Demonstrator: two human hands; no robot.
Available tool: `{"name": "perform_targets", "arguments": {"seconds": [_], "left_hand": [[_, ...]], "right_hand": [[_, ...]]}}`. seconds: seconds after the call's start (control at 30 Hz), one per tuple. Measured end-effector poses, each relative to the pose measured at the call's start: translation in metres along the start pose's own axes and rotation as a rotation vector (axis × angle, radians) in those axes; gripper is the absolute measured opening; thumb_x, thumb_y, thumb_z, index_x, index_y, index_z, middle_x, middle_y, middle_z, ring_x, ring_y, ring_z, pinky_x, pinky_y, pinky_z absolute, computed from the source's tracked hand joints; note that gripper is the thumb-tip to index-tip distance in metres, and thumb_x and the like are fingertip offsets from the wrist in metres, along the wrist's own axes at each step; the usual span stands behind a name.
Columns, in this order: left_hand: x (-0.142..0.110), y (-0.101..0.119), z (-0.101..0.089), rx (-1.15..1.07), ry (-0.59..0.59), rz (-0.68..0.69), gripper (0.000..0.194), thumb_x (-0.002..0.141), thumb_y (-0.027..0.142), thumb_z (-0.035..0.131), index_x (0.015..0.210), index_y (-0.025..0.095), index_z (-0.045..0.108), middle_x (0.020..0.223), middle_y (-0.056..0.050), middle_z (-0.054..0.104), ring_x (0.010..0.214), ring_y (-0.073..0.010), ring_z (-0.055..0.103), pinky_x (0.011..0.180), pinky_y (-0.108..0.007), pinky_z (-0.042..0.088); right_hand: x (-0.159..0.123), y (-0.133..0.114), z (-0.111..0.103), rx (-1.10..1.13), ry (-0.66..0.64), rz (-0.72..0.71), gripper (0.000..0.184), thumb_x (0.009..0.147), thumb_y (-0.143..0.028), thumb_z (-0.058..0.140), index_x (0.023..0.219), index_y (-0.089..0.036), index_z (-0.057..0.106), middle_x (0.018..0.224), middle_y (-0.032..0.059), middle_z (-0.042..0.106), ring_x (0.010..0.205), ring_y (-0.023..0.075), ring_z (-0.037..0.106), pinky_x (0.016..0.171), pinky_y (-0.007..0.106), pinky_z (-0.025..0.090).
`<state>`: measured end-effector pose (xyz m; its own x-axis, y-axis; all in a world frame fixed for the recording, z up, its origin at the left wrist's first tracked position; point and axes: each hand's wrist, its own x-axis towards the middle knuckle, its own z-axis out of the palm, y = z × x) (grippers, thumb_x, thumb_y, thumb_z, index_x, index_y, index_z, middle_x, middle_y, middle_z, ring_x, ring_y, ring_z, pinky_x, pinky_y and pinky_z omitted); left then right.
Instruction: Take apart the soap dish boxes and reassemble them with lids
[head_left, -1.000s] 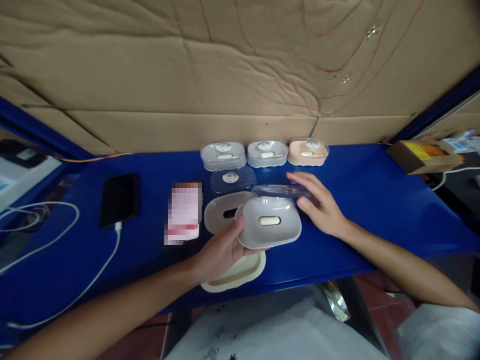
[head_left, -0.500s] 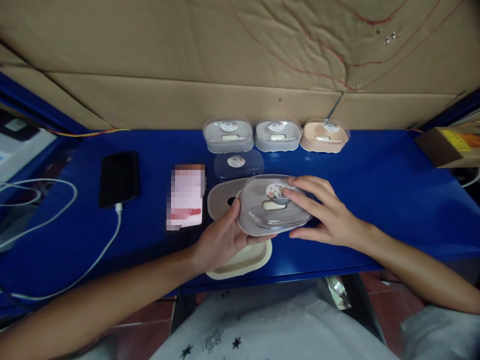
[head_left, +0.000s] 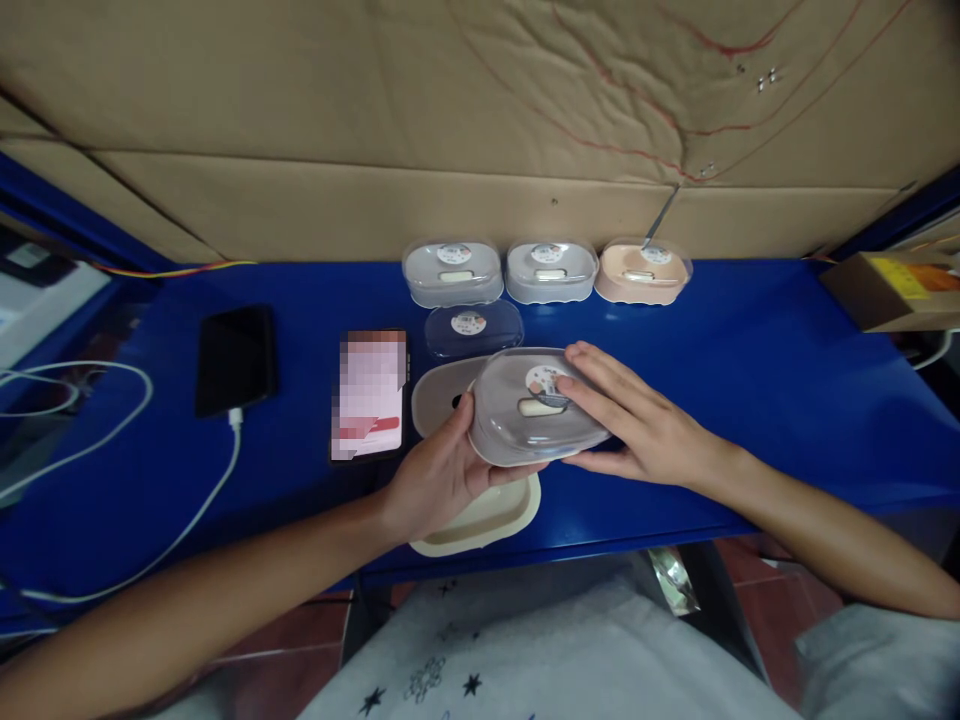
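A grey oval plastic box with a clear lid (head_left: 540,420) is held just above the blue table, tilted slightly. The lid bears a round sticker, and a cream bar shows beneath it. My left hand (head_left: 442,460) grips the left end, thumb on the side and fingers underneath. Around the right end is my right hand (head_left: 645,425), with fingertips resting on the lid and sticker and the thumb low at the near side. Partly hidden behind the held box lies a greyish oval piece (head_left: 435,395) with a dark hole. Below my left hand sits a cream oval tray (head_left: 495,515), partly covered.
Three lidded oval boxes line the back: grey (head_left: 453,285), grey (head_left: 551,285) and peach (head_left: 643,285). A loose clear lid (head_left: 487,335) lies before them. Left are a lit phone (head_left: 369,395) and a dark phone (head_left: 236,360) on a white cable. A cardboard box (head_left: 892,290) stands right.
My right hand has shifted slightly left and closer against the box's right end. The left hand keeps its hold, and the whole view has moved a little.
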<state>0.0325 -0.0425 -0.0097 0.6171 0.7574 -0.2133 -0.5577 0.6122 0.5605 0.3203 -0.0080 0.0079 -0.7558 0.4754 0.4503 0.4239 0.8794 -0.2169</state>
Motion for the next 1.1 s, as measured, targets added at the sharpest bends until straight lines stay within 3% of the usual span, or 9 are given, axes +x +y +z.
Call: {"name": "perform_targets", "arguments": {"seconds": [0.13, 0.27, 0.4, 0.53, 0.73, 0.9, 1.1], "left_hand": [[-0.001, 0.001, 0.002, 0.001, 0.002, 0.005, 0.051, 0.113, 0.058, 0.056, 0.152, 0.028, 0.067, 0.156, -0.006, 0.069, 0.152, -0.0333, 0.059, 0.124, -0.050, 0.051], [-0.001, 0.000, 0.001, 0.009, 0.014, -0.009, 0.057, 0.112, 0.060, 0.055, 0.159, 0.027, 0.061, 0.160, -0.008, 0.066, 0.158, -0.0345, 0.052, 0.128, -0.051, 0.048], [0.001, -0.004, -0.003, 0.015, 0.019, -0.008, 0.064, 0.112, 0.061, 0.055, 0.165, 0.025, 0.054, 0.164, -0.011, 0.062, 0.161, -0.0371, 0.046, 0.130, -0.054, 0.044], [0.002, -0.005, -0.003, 0.030, 0.017, 0.007, 0.066, 0.109, 0.064, 0.058, 0.162, 0.025, 0.057, 0.165, -0.011, 0.061, 0.163, -0.0397, 0.043, 0.130, -0.058, 0.043], [0.002, -0.002, 0.002, 0.057, 0.058, 0.022, 0.061, 0.109, 0.065, 0.060, 0.155, 0.026, 0.064, 0.162, -0.009, 0.064, 0.162, -0.0391, 0.044, 0.131, -0.059, 0.041], [0.003, -0.004, 0.001, 0.081, -0.032, 0.048, 0.060, 0.109, 0.064, 0.060, 0.154, 0.026, 0.066, 0.163, -0.010, 0.063, 0.164, -0.0383, 0.041, 0.131, -0.056, 0.041], [0.004, -0.006, -0.002, 0.102, -0.030, 0.059, 0.058, 0.108, 0.066, 0.059, 0.152, 0.028, 0.068, 0.163, -0.008, 0.063, 0.164, -0.0377, 0.042, 0.128, -0.057, 0.046]], "right_hand": [[0.000, 0.004, 0.001, -0.023, 0.032, -0.034, 0.104, 0.101, -0.039, 0.080, 0.180, -0.028, 0.013, 0.180, 0.0168, 0.038, 0.166, 0.0386, 0.038, 0.132, 0.063, 0.043], [0.000, 0.007, 0.001, -0.038, 0.059, -0.053, 0.108, 0.098, -0.042, 0.083, 0.180, -0.029, 0.015, 0.178, 0.0159, 0.043, 0.163, 0.0399, 0.043, 0.130, 0.063, 0.046], [-0.003, 0.010, 0.003, -0.068, 0.048, -0.055, 0.108, 0.098, -0.043, 0.083, 0.180, -0.028, 0.014, 0.178, 0.0165, 0.042, 0.164, 0.0401, 0.042, 0.131, 0.064, 0.046], [-0.007, 0.013, 0.005, -0.103, 0.047, -0.083, 0.109, 0.098, -0.045, 0.083, 0.180, -0.026, 0.013, 0.179, 0.0176, 0.040, 0.164, 0.0408, 0.041, 0.130, 0.065, 0.047], [-0.008, 0.012, 0.005, -0.089, 0.044, -0.053, 0.103, 0.098, -0.045, 0.082, 0.179, -0.037, 0.017, 0.180, 0.0111, 0.040, 0.162, 0.0423, 0.045, 0.127, 0.069, 0.050], [-0.004, 0.013, 0.004, -0.093, 0.042, -0.045, 0.110, 0.098, -0.049, 0.081, 0.180, -0.027, 0.011, 0.175, 0.0189, 0.045, 0.162, 0.0395, 0.045, 0.128, 0.064, 0.050], [-0.003, 0.012, 0.003, -0.171, 0.050, -0.099, 0.107, 0.099, -0.046, 0.081, 0.180, -0.022, 0.014, 0.174, 0.0213, 0.046, 0.163, 0.0408, 0.044, 0.126, 0.064, 0.051]]}}
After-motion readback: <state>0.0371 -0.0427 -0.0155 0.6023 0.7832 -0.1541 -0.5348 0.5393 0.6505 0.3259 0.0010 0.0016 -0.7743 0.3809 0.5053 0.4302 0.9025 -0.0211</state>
